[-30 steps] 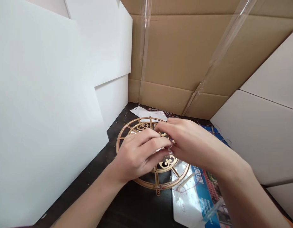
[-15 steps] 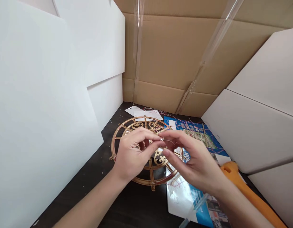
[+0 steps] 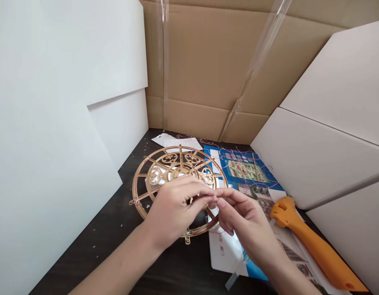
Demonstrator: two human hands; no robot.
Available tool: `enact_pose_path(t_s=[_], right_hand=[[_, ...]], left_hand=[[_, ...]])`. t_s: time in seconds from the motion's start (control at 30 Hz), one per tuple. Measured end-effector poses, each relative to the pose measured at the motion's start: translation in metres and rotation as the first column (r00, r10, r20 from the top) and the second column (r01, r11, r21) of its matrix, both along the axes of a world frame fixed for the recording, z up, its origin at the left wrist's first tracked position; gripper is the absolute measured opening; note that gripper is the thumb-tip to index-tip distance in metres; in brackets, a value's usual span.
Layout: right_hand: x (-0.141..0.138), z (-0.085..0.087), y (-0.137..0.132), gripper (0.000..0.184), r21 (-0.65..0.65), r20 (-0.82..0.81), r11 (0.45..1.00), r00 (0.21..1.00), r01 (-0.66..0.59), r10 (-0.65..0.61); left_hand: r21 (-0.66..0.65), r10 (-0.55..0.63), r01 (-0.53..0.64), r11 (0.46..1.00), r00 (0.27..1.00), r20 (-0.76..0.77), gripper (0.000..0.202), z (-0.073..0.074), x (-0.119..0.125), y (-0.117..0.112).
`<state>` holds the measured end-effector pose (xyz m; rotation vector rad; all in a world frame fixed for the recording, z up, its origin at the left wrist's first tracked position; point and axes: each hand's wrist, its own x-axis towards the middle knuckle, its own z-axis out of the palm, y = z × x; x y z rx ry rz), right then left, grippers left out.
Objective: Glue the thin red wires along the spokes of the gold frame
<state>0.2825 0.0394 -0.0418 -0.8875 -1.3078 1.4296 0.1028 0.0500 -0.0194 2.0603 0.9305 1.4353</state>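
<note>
My left hand (image 3: 177, 209) is closed in a pinch, thumb against index finger, on the end of a thin wire (image 3: 215, 197). Tip to tip with it, my right hand (image 3: 243, 215) pinches the same wire between thumb and index finger, its other fingers curled loosely. The fingers hide most of the wire; only a tiny pale bit shows. Below and behind both hands lies a round wooden lattice frame (image 3: 141, 175) with spokes, scrollwork and small outer tabs. Red wires run along parts of its rings, and the left hand covers its lower middle.
An orange glue gun (image 3: 312, 241) lies at the right, with a clear glue stick (image 3: 234, 278) pointing toward me. Under it is a blue printed sheet (image 3: 218, 176) strewn with thin wires. White paper (image 3: 180, 143) lies behind the frame. Cardboard (image 3: 208, 61) and white panels (image 3: 115, 123) enclose the dark table (image 3: 106, 233).
My fingertips have come together, and the curved wire that showed between them is now mostly hidden. Both hands sit lower against the frame. The view has shifted, showing more of the glue gun.
</note>
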Motion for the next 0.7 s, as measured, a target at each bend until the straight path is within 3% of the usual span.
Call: enact_pose_path(t_s=[0.1,0.37,0.7], right_hand=[[0.003,-0.001,-0.003,0.026,-0.037,-0.034,0.999,0.999,-0.008,0.007],[0.002,0.001,-0.007,0.017,-0.081,-0.151,0.995,0.987,-0.063,0.050],[0.002,-0.004,-0.012,0.019,-0.161,-0.279,0.978,0.956,-0.136,0.087]], left_hand=[[0.076,-0.004,0.006,0.997,1.000,-0.025,0.010,0.003,0.000,-0.004],[0.086,-0.010,0.017,0.996,0.997,-0.080,0.009,0.008,-0.001,-0.005],[-0.040,-0.113,0.110,0.993,0.990,-0.081,0.017,0.013,-0.004,-0.010]])
